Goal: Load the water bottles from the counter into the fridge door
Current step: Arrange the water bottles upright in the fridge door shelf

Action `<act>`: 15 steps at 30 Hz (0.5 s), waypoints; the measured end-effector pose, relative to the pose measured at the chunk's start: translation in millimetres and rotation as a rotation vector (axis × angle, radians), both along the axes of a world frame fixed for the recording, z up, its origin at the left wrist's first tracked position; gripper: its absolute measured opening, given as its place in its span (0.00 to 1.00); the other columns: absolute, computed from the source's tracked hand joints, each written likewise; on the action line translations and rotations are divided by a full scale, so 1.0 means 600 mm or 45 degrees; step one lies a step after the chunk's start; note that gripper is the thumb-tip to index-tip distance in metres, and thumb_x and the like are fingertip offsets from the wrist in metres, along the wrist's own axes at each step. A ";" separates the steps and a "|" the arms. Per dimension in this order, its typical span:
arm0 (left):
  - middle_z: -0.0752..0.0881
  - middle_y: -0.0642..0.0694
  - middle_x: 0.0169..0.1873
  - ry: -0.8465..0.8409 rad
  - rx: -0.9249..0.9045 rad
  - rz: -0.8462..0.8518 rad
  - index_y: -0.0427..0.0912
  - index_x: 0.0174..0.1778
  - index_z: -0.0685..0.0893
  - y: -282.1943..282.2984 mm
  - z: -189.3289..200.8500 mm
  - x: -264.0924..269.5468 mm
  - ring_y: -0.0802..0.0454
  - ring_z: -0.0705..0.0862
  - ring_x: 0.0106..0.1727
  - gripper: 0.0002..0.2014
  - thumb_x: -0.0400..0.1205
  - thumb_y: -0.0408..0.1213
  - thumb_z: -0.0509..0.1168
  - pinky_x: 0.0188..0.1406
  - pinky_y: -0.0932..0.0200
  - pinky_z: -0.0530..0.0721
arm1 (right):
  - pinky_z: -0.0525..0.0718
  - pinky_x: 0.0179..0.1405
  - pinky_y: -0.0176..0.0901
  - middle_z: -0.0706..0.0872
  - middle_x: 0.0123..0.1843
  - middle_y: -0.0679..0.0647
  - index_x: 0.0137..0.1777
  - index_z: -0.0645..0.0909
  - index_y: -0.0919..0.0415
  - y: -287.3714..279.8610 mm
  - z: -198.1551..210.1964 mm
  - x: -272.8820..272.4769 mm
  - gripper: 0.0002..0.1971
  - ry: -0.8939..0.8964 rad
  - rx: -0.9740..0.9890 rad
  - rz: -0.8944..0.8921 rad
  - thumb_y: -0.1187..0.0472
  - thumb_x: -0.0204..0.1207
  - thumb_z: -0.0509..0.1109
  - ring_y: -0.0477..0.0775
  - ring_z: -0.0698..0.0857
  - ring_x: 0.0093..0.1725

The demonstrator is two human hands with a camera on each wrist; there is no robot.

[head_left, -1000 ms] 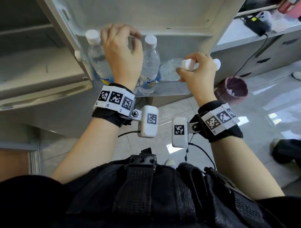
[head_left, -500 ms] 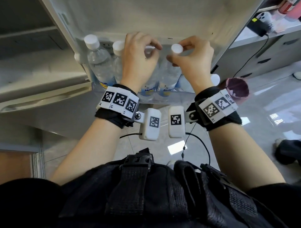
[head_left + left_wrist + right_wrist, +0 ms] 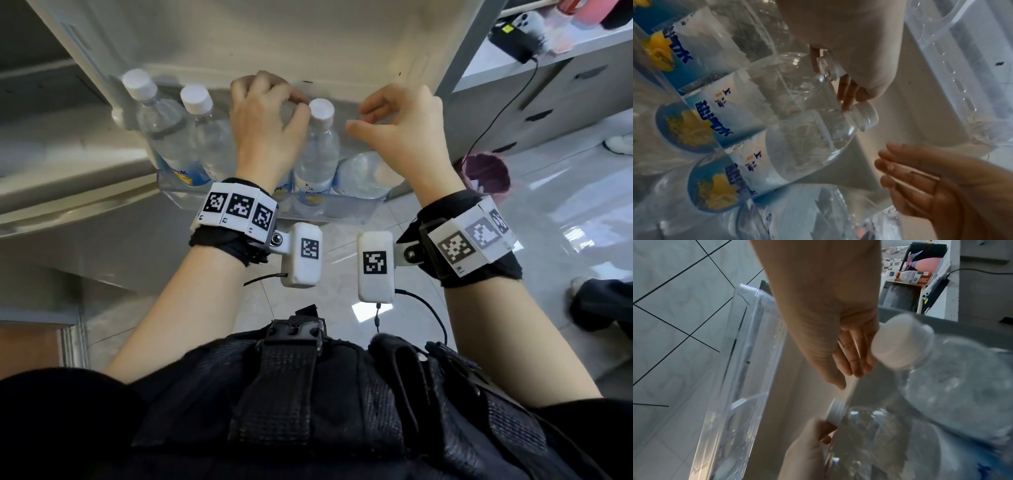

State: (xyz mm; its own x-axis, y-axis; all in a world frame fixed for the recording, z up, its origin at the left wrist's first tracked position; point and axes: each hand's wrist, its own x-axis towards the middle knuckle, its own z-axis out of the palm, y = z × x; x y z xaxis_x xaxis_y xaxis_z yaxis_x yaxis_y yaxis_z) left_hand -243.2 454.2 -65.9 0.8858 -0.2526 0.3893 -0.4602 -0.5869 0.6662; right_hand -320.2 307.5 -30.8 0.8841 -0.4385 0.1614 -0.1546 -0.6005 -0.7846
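Several clear water bottles with white caps and blue labels stand in the clear door shelf [image 3: 342,214]. My left hand [image 3: 291,102] has its fingers curled round the cap of a middle bottle [image 3: 826,65], which the hand hides in the head view. Its thumb sits beside the neighbouring bottle's cap [image 3: 322,108]. My right hand [image 3: 370,116] hovers to the right with loosely bent fingers and holds nothing. Below it stands the rightmost bottle [image 3: 366,174], whose cap [image 3: 900,344] is close to my right fingers [image 3: 857,363]. Two more bottles [image 3: 161,137] stand at the shelf's left end.
The fridge body [image 3: 51,154] is on the left. A purple bin [image 3: 486,174] stands on the tiled floor to the right. The counter behind it carries a black charger [image 3: 513,37] with a cable. Someone's foot [image 3: 599,301] is at the right edge.
My right hand stood its bottle upright in the shelf, let go of the cap and drew away to the right. My left hand moved right along the row and stays on a cap.
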 end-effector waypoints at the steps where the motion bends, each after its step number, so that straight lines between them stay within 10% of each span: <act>1: 0.83 0.41 0.54 0.030 0.006 0.022 0.43 0.48 0.87 -0.003 0.003 -0.006 0.38 0.71 0.64 0.21 0.75 0.50 0.52 0.61 0.56 0.68 | 0.79 0.35 0.22 0.85 0.35 0.47 0.45 0.86 0.60 -0.009 -0.002 -0.008 0.11 0.000 -0.003 -0.042 0.56 0.66 0.77 0.33 0.80 0.29; 9: 0.77 0.46 0.66 0.048 0.199 0.184 0.47 0.56 0.84 -0.016 -0.003 -0.037 0.38 0.60 0.76 0.21 0.76 0.58 0.62 0.75 0.35 0.60 | 0.70 0.30 0.34 0.77 0.36 0.46 0.49 0.83 0.55 -0.048 -0.043 -0.067 0.26 0.156 0.045 -0.062 0.38 0.57 0.79 0.38 0.74 0.33; 15: 0.79 0.50 0.65 0.048 0.316 0.248 0.48 0.57 0.82 -0.024 0.008 -0.043 0.41 0.60 0.77 0.23 0.73 0.58 0.68 0.73 0.37 0.59 | 0.72 0.30 0.30 0.79 0.35 0.47 0.48 0.79 0.56 -0.033 -0.063 -0.071 0.20 0.088 0.066 -0.040 0.49 0.61 0.80 0.46 0.79 0.36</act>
